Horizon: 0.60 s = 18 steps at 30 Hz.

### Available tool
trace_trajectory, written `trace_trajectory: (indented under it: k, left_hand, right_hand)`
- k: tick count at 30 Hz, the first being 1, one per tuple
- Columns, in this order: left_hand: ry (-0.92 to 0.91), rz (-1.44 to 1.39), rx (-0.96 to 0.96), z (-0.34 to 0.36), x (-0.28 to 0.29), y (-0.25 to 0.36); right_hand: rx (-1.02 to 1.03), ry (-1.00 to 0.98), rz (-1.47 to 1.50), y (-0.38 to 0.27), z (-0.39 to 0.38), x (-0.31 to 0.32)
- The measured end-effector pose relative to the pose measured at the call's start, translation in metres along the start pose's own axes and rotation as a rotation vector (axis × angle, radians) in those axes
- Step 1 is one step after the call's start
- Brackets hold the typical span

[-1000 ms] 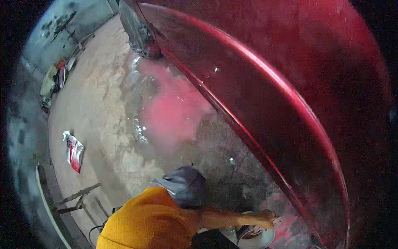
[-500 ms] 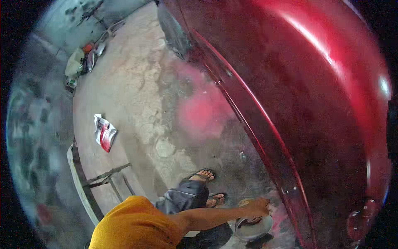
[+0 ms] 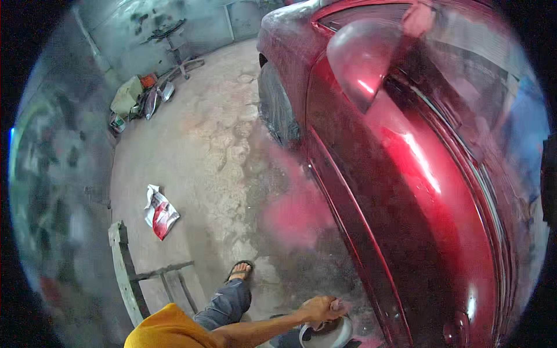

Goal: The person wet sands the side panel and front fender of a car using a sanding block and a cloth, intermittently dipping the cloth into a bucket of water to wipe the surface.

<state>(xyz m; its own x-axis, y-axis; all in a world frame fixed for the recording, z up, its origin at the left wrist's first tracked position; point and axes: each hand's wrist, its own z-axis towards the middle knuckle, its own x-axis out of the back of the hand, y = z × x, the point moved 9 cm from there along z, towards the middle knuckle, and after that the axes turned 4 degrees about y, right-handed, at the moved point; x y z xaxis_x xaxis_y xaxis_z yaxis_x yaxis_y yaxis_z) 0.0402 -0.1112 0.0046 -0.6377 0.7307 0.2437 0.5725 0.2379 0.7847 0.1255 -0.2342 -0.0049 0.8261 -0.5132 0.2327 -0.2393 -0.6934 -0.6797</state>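
My left hand reaches from the yellow sleeve at the bottom, closed on a small pinkish thing I cannot make out. It is over the rim of a pale round container; whether it touches the rim I cannot tell. The glossy dark red car runs down the right, with its mirror higher up and a covered wheel toward the back. My trousered leg and sandalled foot show at lower middle. My right hand is out of sight.
A crumpled red-stained paper lies on the concrete floor. A metal frame is at lower left. A pile of odds and ends and a wheeled stand sit by the back wall. Pink overspray marks the floor beside the car.
The view has lifted, showing the car's mirror, window and front. My left arm and the container sit lower and further left, and my foot now shows further left.
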Motion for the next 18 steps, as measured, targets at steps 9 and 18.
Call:
trace_trajectory:
  k: [9, 18]
  left_hand:
    - [0.084, -0.185, 0.085, -0.031, 0.187, -0.027]
    - [0.358, -0.087, 0.038, -0.067, 0.402, -0.038]
  right_hand:
    - [-0.031, 0.215, -0.05, -0.077, -0.043, -0.043]
    - [0.095, 0.248, -0.029, -0.191, -0.069, -0.181]
